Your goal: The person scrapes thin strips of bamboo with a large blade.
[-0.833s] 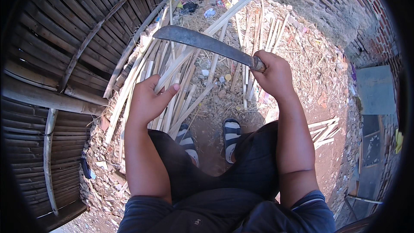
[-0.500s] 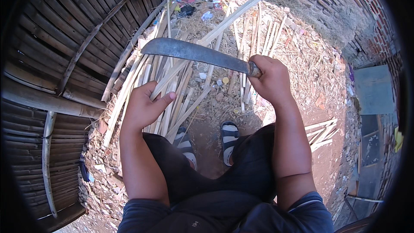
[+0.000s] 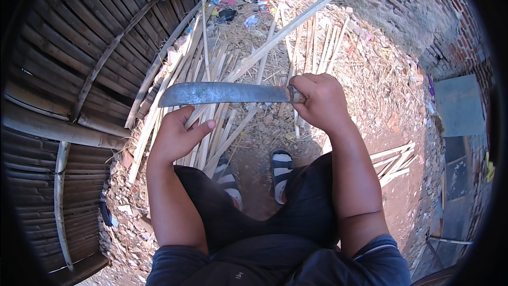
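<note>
My right hand point(image 3: 324, 101) is closed round the short handle of a machete point(image 3: 225, 94). Its broad, dark grey blade points left, nearly level, across the space above my left hand point(image 3: 177, 136). Between that hand's thumb and fingers sits the near end of a long, pale bamboo strip point(image 3: 304, 17), which slants up and away to the far right. The blade crosses over the strip close to my left fingers and hides part of it; whether they touch, I cannot tell.
Several loose bamboo strips point(image 3: 143, 145) lie on the littered ground at the left, with more point(image 3: 332, 47) beyond my right hand and a short bundle point(image 3: 394, 161) beside my right arm. A bamboo wall point(image 3: 90, 37) stands left, a brick wall point(image 3: 397, 0) far right. My sandalled feet point(image 3: 281, 175) are below.
The machete has come down toward me and left, its blade turning from slanted to nearly level, just above my left hand. My left hand keeps its grip on the bamboo strip, barely moved.
</note>
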Tool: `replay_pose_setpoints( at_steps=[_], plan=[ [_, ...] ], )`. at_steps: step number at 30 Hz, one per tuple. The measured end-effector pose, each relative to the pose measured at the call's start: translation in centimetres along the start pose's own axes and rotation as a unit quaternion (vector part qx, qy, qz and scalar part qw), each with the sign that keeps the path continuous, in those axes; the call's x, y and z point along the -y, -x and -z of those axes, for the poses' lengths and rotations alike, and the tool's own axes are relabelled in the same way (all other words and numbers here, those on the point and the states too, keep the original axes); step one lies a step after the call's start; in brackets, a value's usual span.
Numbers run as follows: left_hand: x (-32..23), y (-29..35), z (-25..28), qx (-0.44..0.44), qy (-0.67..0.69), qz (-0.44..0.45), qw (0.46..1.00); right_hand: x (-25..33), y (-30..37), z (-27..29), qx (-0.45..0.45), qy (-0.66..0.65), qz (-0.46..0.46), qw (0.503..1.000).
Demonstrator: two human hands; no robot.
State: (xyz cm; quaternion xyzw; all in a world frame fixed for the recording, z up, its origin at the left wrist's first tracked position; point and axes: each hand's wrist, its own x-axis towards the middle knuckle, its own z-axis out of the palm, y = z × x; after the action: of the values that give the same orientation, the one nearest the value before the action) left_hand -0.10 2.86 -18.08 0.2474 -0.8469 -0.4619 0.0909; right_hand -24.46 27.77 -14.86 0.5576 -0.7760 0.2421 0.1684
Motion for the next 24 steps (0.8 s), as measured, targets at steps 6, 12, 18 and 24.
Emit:
replay_pose_setpoints(
  at_steps=[6, 12, 18, 24],
  plan=[
    [-0.5, 0.0, 0.3, 0.012, 0.028, 0.020, 0.999, -4.0, 0.7, 1.3, -0.067, -0.034, -0.268, 0.960],
    [-0.7, -0.2, -0.1, 0.010, 0.010, 0.011, 1.000, -2.9, 0.7, 0.6, -0.041, -0.053, -0.171, 0.983],
    [-0.3, 0.0, -1.2, -0.042, 0.080, -0.006, 0.996, 1.2, 0.1, -1.0, 0.027, -0.001, 0.034, 0.999],
    [-0.5, -0.1, -0.6, -0.039, 0.021, 0.002, 0.999, 1.3, -0.2, -1.0, -0.005, -0.010, 0.012, 1.000]
  ],
)
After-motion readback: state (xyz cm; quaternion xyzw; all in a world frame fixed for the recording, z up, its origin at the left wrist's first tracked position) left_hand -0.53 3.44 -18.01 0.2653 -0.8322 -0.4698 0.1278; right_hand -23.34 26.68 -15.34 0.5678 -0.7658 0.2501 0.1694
